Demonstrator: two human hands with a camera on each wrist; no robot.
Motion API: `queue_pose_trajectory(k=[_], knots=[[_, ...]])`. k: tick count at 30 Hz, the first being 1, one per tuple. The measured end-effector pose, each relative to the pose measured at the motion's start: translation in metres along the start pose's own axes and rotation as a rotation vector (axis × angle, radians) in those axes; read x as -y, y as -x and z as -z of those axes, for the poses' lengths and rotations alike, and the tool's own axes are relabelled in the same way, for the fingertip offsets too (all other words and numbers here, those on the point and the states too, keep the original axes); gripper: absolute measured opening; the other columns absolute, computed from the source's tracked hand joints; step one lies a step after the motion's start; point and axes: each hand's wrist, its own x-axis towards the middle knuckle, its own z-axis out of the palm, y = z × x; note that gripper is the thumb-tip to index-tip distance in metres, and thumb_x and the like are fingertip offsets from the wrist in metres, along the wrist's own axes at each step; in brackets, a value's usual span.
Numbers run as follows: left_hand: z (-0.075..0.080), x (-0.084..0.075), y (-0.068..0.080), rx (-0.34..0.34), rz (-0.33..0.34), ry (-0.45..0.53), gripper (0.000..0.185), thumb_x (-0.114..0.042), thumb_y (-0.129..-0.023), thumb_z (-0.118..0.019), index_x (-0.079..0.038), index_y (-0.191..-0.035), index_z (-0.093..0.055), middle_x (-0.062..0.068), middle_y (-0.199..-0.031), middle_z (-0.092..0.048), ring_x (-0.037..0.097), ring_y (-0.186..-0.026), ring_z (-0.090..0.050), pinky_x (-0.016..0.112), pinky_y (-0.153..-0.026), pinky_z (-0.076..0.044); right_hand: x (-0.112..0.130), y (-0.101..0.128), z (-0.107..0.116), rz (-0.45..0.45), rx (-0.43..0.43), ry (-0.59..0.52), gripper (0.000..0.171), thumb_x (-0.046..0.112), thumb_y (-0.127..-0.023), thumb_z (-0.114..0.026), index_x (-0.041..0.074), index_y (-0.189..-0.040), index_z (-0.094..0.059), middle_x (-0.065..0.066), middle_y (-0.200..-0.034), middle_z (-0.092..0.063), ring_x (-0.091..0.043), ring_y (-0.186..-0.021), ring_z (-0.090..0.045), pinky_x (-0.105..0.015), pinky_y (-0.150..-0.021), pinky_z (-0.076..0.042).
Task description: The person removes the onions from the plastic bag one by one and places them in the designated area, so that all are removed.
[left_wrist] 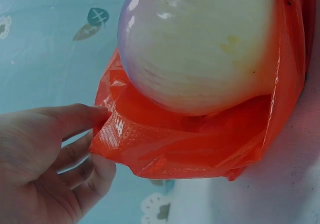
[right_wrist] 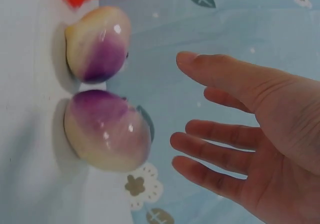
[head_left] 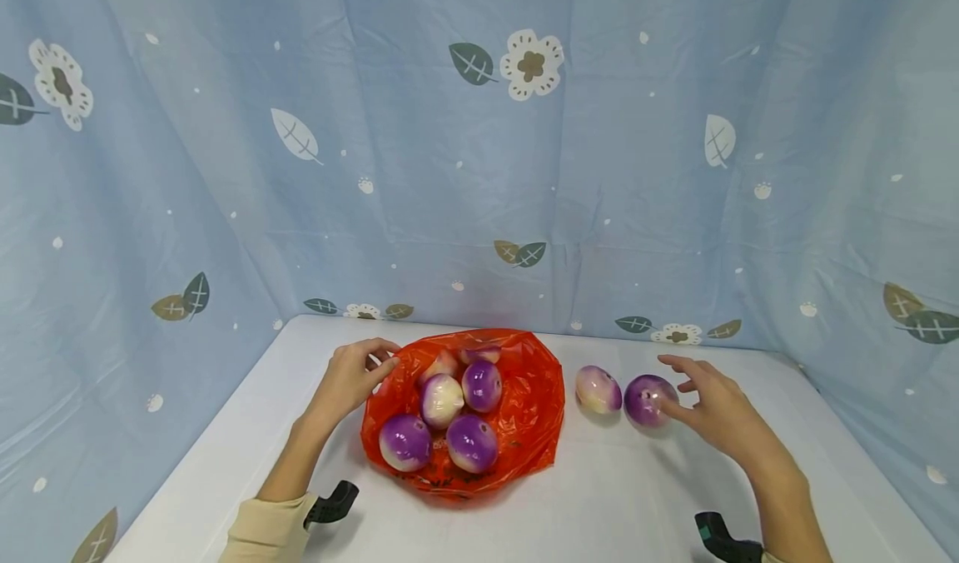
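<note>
Pinching red bag (head_left: 528,413) with left fingers (left_wrist: 82,116), right fingers (right_wrist: 215,151) loose, white table (head_left: 614,496), floral blue curtain (head_left: 599,146) behind

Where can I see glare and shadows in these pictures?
Head: white highlights on the bagged turnips, and a faint shadow on the table below the right hand; left wrist: glints on one turnip and the red plastic bag; right wrist: highlights on both loose turnips, soft shadows beside them.
</note>
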Motion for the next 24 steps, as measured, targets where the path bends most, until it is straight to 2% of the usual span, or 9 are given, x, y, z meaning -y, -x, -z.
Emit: queue_pose_trajectory(k=[4,7,12,19,24], knots=[[0.000,0.001,0.000,0.003,0.004,0.002,0.019,-0.016,-0.090,-0.070,-0.011,-0.108,-0.072,0.006,-0.085,-0.071,0.011,-0.067,-0.059,0.017,-0.057,-0.051,0.011,-0.001,-0.001,0.059,-0.011,-0.048,0.061,0.030,-0.083,-0.078,0.009,-0.135,-0.053,-0.021,-0.124,-0.061,-0.035,-0.099,-0.068,-0.041,-0.069,-0.060],[0.000,0.000,0.000,0.002,0.004,-0.001,0.018,-0.016,-0.090,-0.070,-0.011,-0.108,-0.072,0.005,-0.085,-0.071,0.011,-0.067,-0.060,0.017,-0.058,-0.052,0.017,-0.001,-0.004,0.106,-0.026,-0.073,0.059,0.030,-0.083,-0.078,0.009,-0.133,-0.055,-0.018,-0.119,-0.064,-0.034,-0.096,-0.069,-0.046,-0.072,-0.059],[0.000,0.000,0.000,0.005,0.002,0.002,0.019,-0.016,-0.090,-0.070,-0.011,-0.108,-0.072,0.005,-0.085,-0.071,0.011,-0.068,-0.061,0.016,-0.059,-0.052,0.022,-0.002,-0.011,0.117,-0.019,-0.088,0.059,0.031,-0.082,-0.078,0.010,-0.133,-0.056,-0.014,-0.114,-0.066,-0.031,-0.098,-0.069,-0.052,-0.080,-0.057],[0.000,0.000,0.000,0.009,0.003,0.016,0.019,-0.016,-0.090,-0.070,-0.011,-0.108,-0.072,0.006,-0.085,-0.071,0.011,-0.067,-0.061,0.017,-0.058,-0.053,0.028,-0.003,-0.019,0.128,-0.003,-0.076,0.060,0.024,-0.080,-0.081,0.011,-0.133,-0.056,-0.008,-0.106,-0.066,-0.023,-0.091,-0.067,-0.043,-0.077,-0.059],[0.000,0.001,0.000,0.009,-0.008,0.013,0.019,-0.014,-0.090,-0.070,-0.011,-0.109,-0.072,0.005,-0.085,-0.070,0.011,-0.068,-0.061,0.017,-0.058,-0.052,0.034,-0.005,-0.025,0.130,0.008,-0.073,0.057,0.021,-0.080,-0.081,0.013,-0.131,-0.057,-0.004,-0.101,-0.065,-0.019,-0.090,-0.065,-0.040,-0.077,-0.060]])
